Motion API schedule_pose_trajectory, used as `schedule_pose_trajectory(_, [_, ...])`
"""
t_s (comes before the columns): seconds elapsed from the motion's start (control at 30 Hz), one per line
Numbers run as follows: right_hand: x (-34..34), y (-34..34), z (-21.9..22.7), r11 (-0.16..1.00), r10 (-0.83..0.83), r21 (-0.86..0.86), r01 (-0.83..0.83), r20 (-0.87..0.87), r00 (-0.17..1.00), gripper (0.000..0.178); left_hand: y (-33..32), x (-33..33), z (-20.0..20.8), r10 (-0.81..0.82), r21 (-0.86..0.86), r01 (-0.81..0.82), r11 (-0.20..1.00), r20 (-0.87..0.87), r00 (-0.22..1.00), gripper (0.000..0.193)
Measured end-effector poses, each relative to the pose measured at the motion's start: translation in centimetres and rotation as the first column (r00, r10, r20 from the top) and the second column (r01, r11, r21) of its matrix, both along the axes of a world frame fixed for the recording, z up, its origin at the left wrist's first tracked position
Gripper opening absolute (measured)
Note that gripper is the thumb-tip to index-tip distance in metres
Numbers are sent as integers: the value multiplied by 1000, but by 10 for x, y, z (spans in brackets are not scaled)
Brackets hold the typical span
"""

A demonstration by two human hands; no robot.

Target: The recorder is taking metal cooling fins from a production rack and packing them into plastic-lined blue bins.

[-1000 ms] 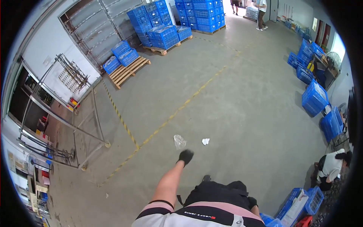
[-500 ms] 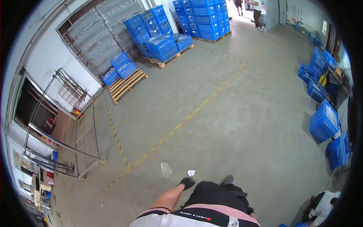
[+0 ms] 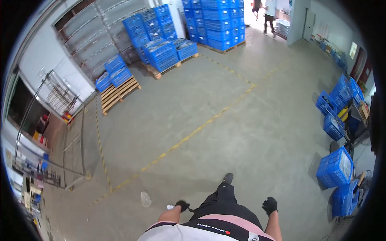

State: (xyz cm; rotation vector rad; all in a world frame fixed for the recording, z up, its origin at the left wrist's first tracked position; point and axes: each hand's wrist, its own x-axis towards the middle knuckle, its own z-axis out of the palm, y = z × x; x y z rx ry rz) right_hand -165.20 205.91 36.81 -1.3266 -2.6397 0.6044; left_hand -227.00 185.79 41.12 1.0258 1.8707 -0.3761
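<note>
My left hand [image 3: 183,206], in a dark glove, hangs beside my left hip. A small white scrap [image 3: 170,207] lies on the floor and shows just beside that wrist; its fingers are too bunched and small to read. My right hand [image 3: 270,205], gloved the same way, is held out to the right of my body. Its fingers are apart and nothing shows in them. A clear crumpled plastic bag [image 3: 146,199] lies on the floor to the left of my left hand. One dark shoe [image 3: 228,178] is stepped out in front.
Blue crates stand stacked on pallets [image 3: 120,94] at the far left and back. More blue crates [image 3: 335,166] line the right side. A metal rack frame [image 3: 83,140] stands left. Yellow-black tape [image 3: 187,137] crosses the floor. Two people [image 3: 269,18] are at the bright doorway.
I have stepped forward, and the crates on the right now appear nearer. The plastic bag and white scrap have slid down and left in view. My right hand has come fully into sight.
</note>
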Motion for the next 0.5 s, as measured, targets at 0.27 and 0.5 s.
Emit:
schedule_pose_trajectory(0.27, [51,9,-8,817,-363,-263,513,457,812,25,578,33,61,-487,865,469,179,-337,806,32])
schedule_pose_trajectory(0.5, [34,97,36,465,-532,-511,722,491,690,24,828,222,146,-377,758,-55,650,385,842,18])
